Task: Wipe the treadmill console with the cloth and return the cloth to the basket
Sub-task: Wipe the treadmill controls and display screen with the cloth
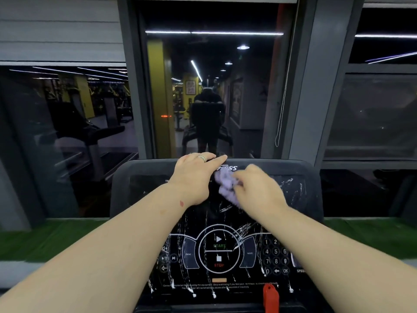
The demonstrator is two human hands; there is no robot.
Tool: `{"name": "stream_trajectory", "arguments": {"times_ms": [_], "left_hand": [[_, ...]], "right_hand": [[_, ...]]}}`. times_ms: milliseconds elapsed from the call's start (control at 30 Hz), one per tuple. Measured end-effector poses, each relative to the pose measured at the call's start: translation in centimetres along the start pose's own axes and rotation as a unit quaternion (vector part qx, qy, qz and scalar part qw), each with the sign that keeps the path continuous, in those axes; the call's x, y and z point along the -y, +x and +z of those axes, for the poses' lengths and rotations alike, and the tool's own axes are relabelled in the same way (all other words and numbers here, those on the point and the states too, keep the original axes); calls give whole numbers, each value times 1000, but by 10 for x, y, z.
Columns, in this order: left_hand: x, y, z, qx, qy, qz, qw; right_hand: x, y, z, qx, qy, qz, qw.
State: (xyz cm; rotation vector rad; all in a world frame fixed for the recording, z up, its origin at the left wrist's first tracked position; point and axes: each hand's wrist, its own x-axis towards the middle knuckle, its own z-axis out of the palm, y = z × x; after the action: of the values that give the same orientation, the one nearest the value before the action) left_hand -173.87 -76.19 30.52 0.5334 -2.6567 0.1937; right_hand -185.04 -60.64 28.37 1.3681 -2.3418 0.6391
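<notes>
Lilac cloth (226, 187): bunched and motion-blurred, lying on the upper middle of the console face, just under the printed brand name.
Console (300, 188): black glossy panel tilted up toward the person; white streaks and runs cover the right side of the upper screen and most of the lower control area.
Right hand (259, 188): fingers curled round the cloth, pressing it to the panel; blurred, so it reads as mid-stroke.
Left hand (194, 177): laid flat with fingers straight over the top edge of the console, a ring (202, 158) on one finger; it holds nothing and appears to brace.
Hands, relation: close together, the cloth between them, the left fingertips above and just left of it.
Dirty area, bearing from cloth: to the right across the upper screen, and below toward the start and stop dial (218, 251) and number keypad (275, 256).
Nearer hand: the right, already carrying the cloth; the right-side streaks sit under its own forearm side.
Stroke axis, judged: sideways along the panel's width first, then downward toward the person.
Safety key (270, 297): red, at the bottom edge, in the path of any low stroke.
Basket: not in view.
Progress, judged: wiping under way, much residue left.
</notes>
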Motion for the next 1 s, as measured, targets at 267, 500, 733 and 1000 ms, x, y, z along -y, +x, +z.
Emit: {"name": "stream_trajectory", "arguments": {"times_ms": [267,500,733,1000], "left_hand": [[0,0,1,4,-4,-3,1000],[-3,-1,-1,6,-5,-10,1000],[-4,0,-2,7,-11,-13,1000],[-5,-1,-2,7,-11,-16,1000]], "right_hand": [[8,-6,-3,59,-7,-63,996],[-6,-11,9,-64,-42,-54,996],[-23,5,2,-102,-37,-27,994],[-23,-33,16,-43,-42,-168,984]]}}
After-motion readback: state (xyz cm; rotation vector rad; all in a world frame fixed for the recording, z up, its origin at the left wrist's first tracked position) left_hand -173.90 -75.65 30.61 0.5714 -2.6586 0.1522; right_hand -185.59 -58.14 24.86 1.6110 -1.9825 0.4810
